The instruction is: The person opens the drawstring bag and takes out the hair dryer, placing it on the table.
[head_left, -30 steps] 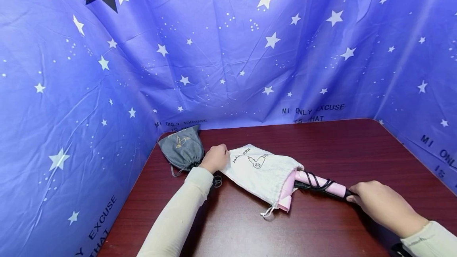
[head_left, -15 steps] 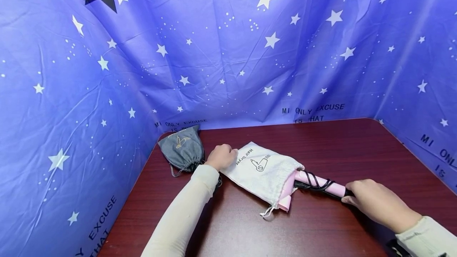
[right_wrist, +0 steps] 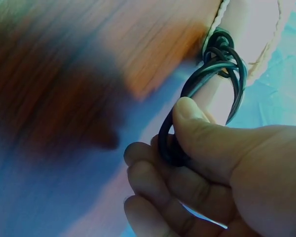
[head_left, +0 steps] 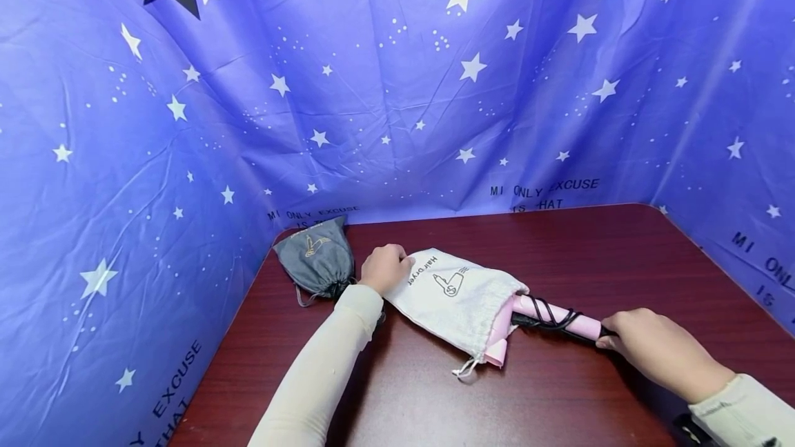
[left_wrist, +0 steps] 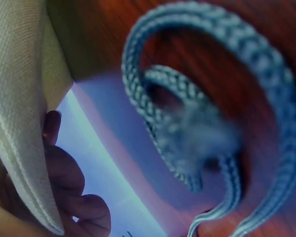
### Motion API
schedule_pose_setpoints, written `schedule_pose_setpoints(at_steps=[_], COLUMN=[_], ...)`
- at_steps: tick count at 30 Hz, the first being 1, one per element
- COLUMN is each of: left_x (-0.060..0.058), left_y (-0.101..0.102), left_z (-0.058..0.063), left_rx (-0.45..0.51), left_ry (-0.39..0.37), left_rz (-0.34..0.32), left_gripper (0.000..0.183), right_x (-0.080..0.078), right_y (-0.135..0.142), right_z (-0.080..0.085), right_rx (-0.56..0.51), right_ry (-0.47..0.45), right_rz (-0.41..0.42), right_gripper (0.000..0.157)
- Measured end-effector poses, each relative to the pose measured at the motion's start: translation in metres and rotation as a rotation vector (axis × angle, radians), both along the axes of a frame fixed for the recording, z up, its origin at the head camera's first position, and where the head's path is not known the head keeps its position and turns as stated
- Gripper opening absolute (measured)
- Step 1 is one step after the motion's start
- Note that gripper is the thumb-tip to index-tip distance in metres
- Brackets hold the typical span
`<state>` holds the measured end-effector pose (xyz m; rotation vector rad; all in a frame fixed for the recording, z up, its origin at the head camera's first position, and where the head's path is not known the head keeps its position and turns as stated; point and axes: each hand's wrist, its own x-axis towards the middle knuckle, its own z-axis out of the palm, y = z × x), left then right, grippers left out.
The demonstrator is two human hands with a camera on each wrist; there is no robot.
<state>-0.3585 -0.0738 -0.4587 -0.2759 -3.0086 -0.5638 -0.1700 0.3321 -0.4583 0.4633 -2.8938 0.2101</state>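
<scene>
A white drawstring bag (head_left: 456, 295) printed "Hair Dryer" lies on the table. My left hand (head_left: 385, 269) grips the bag's closed end, at its far left corner. From the bag's mouth sticks a pink hair dryer (head_left: 582, 325), its handle wound with black cord (right_wrist: 219, 66). The rest of the dryer is hidden inside the bag. My right hand (head_left: 664, 350) pinches the black end of the handle, and in the right wrist view thumb and fingers close on the cord there. A grey pouch (head_left: 319, 257) lies just left of my left hand.
The pouch's grey drawstring (left_wrist: 281, 103) loops large in the left wrist view. The bag's white string (head_left: 466, 368) trails on the dark red table (head_left: 497, 405). A blue star-printed cloth (head_left: 385, 88) encloses the back and sides.
My left hand has shifted a little to the right along the bag's end, and the bag's printed face has moved slightly. The right hand has moved slightly left, still holding the dryer's end.
</scene>
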Motion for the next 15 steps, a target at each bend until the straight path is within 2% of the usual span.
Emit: schedule_pose_setpoints(at_steps=[7,15], left_x=[0.0,0.0], left_y=[0.0,0.0], left_z=[-0.003,-0.01], left_rx=[0.025,-0.039], left_ry=[0.005,0.021], left_rz=[-0.007,-0.036], left_gripper=[0.022,0.02], right_x=[0.001,0.003], right_y=[0.002,0.0], right_z=[-0.001,0.0], right_rx=[0.0,-0.006], right_ry=[-0.014,-0.013], right_rz=[-0.007,-0.009], right_gripper=[0.028,0.028])
